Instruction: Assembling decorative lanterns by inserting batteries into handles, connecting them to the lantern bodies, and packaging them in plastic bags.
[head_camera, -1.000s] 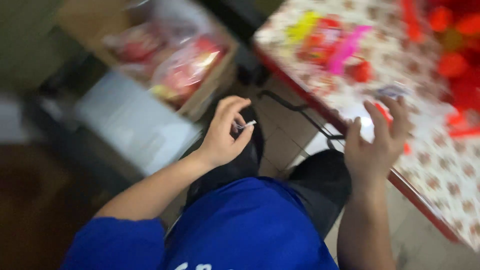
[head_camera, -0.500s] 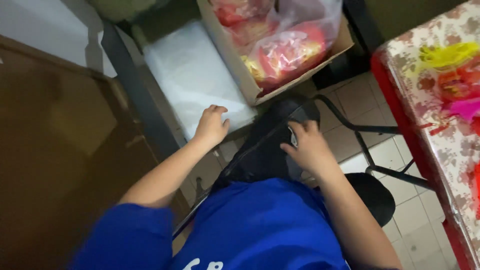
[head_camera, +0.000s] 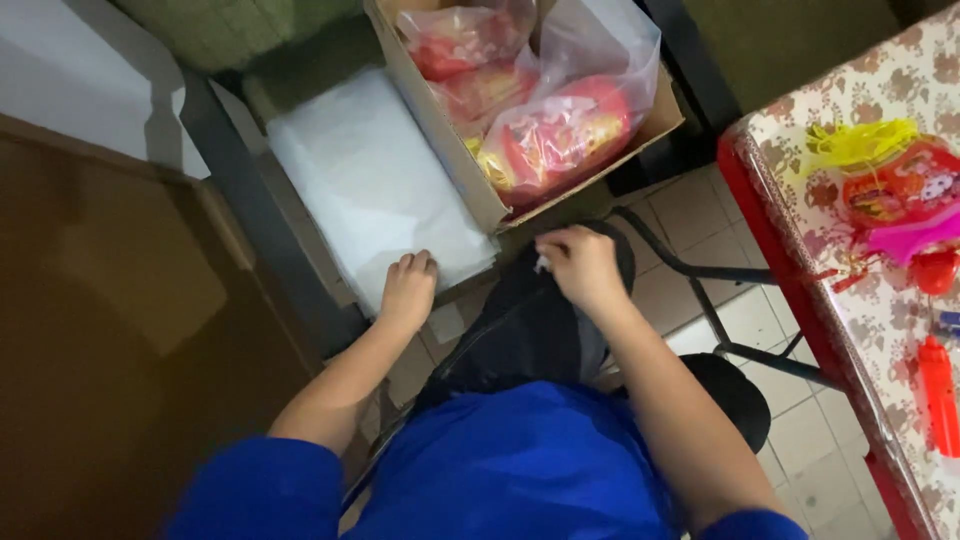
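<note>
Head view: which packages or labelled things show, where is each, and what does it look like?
Cardboard box: top centre, open, brown, holding bags.
Clear bags: inside the box, filled with red and yellow items.
White stack: left of the box, flat, wrapped in clear film; left hand rests on its near edge.
Red bottle: on the patterned table, right edge.
Right hand: holds a small white bit near the box.

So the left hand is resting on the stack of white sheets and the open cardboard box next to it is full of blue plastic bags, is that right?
Not quite. In the head view the left hand does rest on the near edge of the stack of white sheets, and the open cardboard box sits right beside it, but the bags inside are clear plastic bags holding red and yellow items, not blue ones.
</note>
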